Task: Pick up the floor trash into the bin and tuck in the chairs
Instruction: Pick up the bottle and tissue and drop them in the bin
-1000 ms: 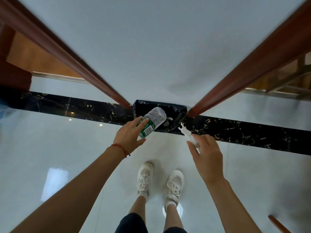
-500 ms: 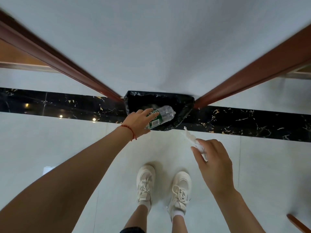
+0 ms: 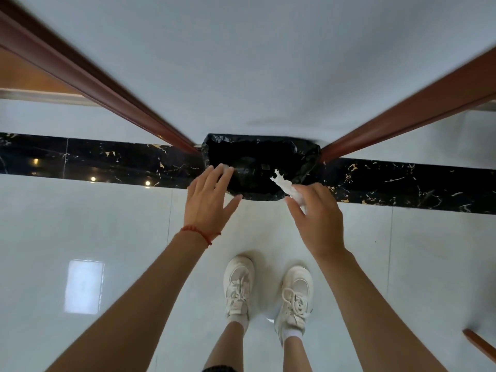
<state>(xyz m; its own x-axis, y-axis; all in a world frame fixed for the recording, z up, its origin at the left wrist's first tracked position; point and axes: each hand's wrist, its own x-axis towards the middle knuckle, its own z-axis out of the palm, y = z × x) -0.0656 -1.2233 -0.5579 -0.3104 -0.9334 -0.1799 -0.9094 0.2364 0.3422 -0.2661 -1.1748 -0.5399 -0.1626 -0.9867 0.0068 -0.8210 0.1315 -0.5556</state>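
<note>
A bin lined with a black bag [image 3: 257, 146] stands against the white wall, on the black marble floor strip. My left hand [image 3: 209, 202] hovers at the bin's near left rim, fingers spread and holding nothing. The plastic bottle is no longer in sight; the bin's inside is dark. My right hand [image 3: 316, 218] is at the bin's near right rim, pinching a crumpled white tissue [image 3: 284, 185] whose torn end pokes out over the bag.
Red-brown wooden door frames [image 3: 112, 98] run along both sides of the wall, the right one [image 3: 402, 108] meeting the bin's corner. My white sneakers [image 3: 239, 285] stand on glossy white tiles. A wooden chair leg tip [image 3: 480, 345] shows at lower right.
My left hand has let go of the bottle over the bin and opened. My right hand has moved the tissue forward to the bin's rim.
</note>
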